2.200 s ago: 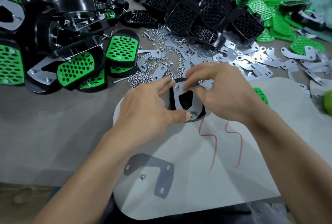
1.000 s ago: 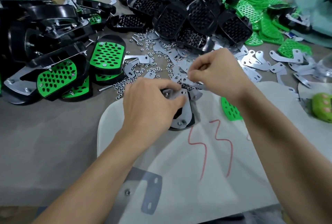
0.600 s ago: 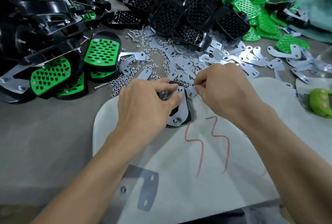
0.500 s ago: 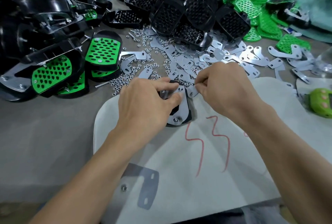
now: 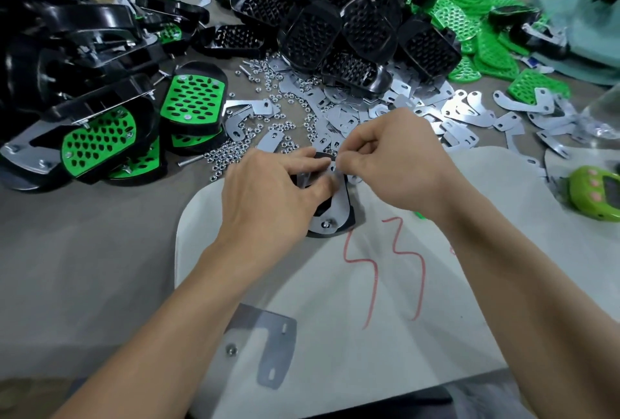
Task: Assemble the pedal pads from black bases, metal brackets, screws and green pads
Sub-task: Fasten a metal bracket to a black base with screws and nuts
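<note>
One black base (image 5: 346, 217) lies on the white board (image 5: 335, 301), directly under your two hands. A metal bracket (image 5: 339, 198) is laid on top of it, and a screw (image 5: 324, 224) shows at the bracket's near end.

Your left hand (image 5: 268, 193) covers the base's left side. Its fingers are curled over the piece and grip it, with the tips on the bracket. Your right hand (image 5: 399, 163) comes in from the other side, closed. Thumb and forefinger pinch a small part (image 5: 336, 166) right at the bracket's upper end, though it is too blurred to name more closely. Between them, your hands hide the far half of the base.

Red marks (image 5: 385, 267) are drawn on the board just beside the base, and a grey angled plate (image 5: 268, 344) lies near the board's front edge between your forearms.

Just beyond your fingers, loose nuts (image 5: 228, 156) are strewn on the table. Spare brackets (image 5: 463, 113) are scattered behind and to the right, and a heap of empty bases (image 5: 352, 32) sits farther back. Green pads (image 5: 469, 22) are piled at the far right, finished pedal pads (image 5: 191, 99) are stacked to the left, and a green gadget (image 5: 597, 197) rests at the right edge.
</note>
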The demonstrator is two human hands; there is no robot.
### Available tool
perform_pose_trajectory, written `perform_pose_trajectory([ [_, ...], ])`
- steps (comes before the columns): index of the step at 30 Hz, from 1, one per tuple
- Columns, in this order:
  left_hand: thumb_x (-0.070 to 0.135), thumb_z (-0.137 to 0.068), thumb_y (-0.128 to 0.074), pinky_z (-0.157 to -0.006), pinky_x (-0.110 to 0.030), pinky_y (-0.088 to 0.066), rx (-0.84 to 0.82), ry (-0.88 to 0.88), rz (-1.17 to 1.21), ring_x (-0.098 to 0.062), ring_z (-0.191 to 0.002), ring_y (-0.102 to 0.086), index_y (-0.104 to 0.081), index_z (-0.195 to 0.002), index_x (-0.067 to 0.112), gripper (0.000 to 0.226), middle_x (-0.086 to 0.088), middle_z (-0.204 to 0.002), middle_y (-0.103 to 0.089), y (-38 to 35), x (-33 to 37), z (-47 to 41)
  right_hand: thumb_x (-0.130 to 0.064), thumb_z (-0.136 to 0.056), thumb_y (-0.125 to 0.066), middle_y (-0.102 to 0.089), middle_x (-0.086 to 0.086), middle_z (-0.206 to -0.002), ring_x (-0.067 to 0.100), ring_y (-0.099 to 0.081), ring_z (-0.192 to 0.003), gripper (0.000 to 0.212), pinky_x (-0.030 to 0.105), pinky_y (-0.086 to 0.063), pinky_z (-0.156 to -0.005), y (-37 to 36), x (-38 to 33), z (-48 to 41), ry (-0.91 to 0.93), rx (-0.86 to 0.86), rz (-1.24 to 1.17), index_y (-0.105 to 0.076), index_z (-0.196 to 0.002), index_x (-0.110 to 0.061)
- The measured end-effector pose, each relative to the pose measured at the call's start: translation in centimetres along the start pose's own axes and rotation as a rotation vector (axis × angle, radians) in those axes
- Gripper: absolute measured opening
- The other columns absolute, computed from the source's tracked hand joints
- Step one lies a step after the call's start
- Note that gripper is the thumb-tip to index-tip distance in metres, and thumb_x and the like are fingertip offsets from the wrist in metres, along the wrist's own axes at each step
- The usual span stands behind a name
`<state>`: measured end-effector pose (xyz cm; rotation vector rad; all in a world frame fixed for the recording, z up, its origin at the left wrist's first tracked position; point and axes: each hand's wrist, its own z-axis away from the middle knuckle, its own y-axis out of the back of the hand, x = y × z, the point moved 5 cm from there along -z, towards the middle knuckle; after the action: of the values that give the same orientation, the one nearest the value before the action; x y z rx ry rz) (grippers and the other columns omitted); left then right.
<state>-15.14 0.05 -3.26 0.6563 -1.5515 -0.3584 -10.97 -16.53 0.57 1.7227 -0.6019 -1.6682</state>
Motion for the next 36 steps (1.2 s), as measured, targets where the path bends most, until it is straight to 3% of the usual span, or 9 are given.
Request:
perform_pose_trajectory([
  [6,0.051,-0.075,-0.084,-0.100,-0.033,-0.052,-0.017,0.008,0.039,0.008,-0.106,-0.066,-0.079,-0.096,0.045,0.023,0.030,-0.109,-0.072,-0.2,-0.2,-0.1,-0.017,-0.075,-0.067,-0.062,-0.018,-0.051,-0.001,-0.058,-0.059,0.017,0.007,-0.038,-0.046,-0.3,-0.7,-0.3,-0.045,0.019,0.125,-0.075,-0.064,-0.026],
  [9,0.052,-0.075,-0.084,-0.100,-0.033,-0.053,-0.026,0.000,0.043,0.009,-0.106,-0.065,-0.080,-0.098,0.046,0.024,0.030,-0.109,-0.072,-0.1,-0.2,-0.1,-0.017,-0.073,-0.062,-0.069,-0.006,-0.064,0.016,-0.065,-0.078,0.016,0.025,-0.054,-0.065,-0.5,-1.4,-0.2,-0.040,0.059,0.229,-0.073,-0.065,-0.025],
  [11,0.052,-0.075,-0.084,-0.099,-0.034,-0.053,-0.027,-0.004,0.051,0.008,-0.106,-0.066,-0.080,-0.098,0.046,0.024,0.029,-0.109,-0.073,-0.1,-0.3,-0.1,-0.017,-0.074,-0.060,-0.071,0.001,-0.071,0.026,-0.065,-0.083,0.015,0.035,-0.057,-0.073,-0.7,-1.6,0.0,-0.048,0.081,0.232,-0.070,-0.065,-0.023],
  [15,0.052,-0.076,-0.084,-0.097,-0.033,-0.054,-0.008,-0.007,0.043,0.007,-0.105,-0.066,-0.080,-0.097,0.046,0.022,0.029,-0.108,-0.073,-0.1,-0.2,-0.1,-0.020,-0.084,-0.056,-0.070,0.003,-0.076,0.029,-0.064,-0.084,0.017,0.038,-0.055,-0.075,-1.1,-1.8,0.8,0.045,0.100,0.269,-0.062,-0.070,-0.025],
  [20,0.053,-0.075,-0.083,-0.095,-0.035,-0.055,0.000,-0.004,0.022,0.005,-0.104,-0.066,-0.079,-0.096,0.048,0.022,0.032,-0.108,-0.072,-0.2,-0.3,-0.1,-0.021,-0.090,-0.050,-0.058,0.003,-0.067,0.034,-0.055,-0.078,0.022,0.041,-0.047,-0.068,-1.6,-1.2,1.3,0.124,0.099,0.264,-0.054,-0.068,-0.020],
  [24,0.054,-0.074,-0.083,-0.101,-0.037,-0.052,0.009,-0.012,0.028,0.003,-0.108,-0.066,-0.079,-0.094,0.048,0.022,0.034,-0.108,-0.070,-0.2,-0.3,-0.1,-0.026,-0.094,-0.052,-0.043,0.000,-0.051,0.023,-0.046,-0.062,0.039,0.036,-0.035,-0.057,-1.2,-0.2,1.4,0.100,0.111,0.174,-0.048,-0.055,-0.022],
  [28,0.054,-0.073,-0.084,-0.102,-0.035,-0.052,0.024,-0.016,0.033,0.004,-0.110,-0.065,-0.079,-0.093,0.047,0.021,0.034,-0.107,-0.070,-0.2,-0.4,-0.1,-0.014,-0.081,-0.057,-0.058,-0.001,-0.056,0.013,-0.051,-0.057,0.018,0.029,-0.039,-0.056,-0.4,0.3,1.7,0.128,0.095,-0.156,-0.072,-0.073,-0.021],
  [31,0.055,-0.073,-0.084,-0.102,-0.037,-0.051,0.016,-0.022,0.040,0.000,-0.112,-0.065,-0.077,-0.091,0.048,0.020,0.032,-0.108,-0.071,-0.2,-0.4,-0.2,-0.001,-0.077,-0.059,-0.055,0.000,-0.054,0.009,-0.043,-0.049,0.029,0.025,-0.035,-0.050,-0.9,0.5,2.0,0.158,0.012,-0.210,-0.074,-0.079,-0.026],
  [36,0.053,-0.073,-0.084,-0.103,-0.037,-0.051,0.015,-0.029,0.028,0.000,-0.111,-0.066,-0.078,-0.095,0.048,0.023,0.034,-0.108,-0.070,-0.1,-0.4,-0.2,0.004,-0.076,-0.059,-0.055,0.009,-0.056,0.013,-0.043,-0.052,0.038,0.028,-0.036,-0.052,-1.0,1.1,2.3,0.147,0.042,-0.309,-0.077,-0.086,-0.027],
])
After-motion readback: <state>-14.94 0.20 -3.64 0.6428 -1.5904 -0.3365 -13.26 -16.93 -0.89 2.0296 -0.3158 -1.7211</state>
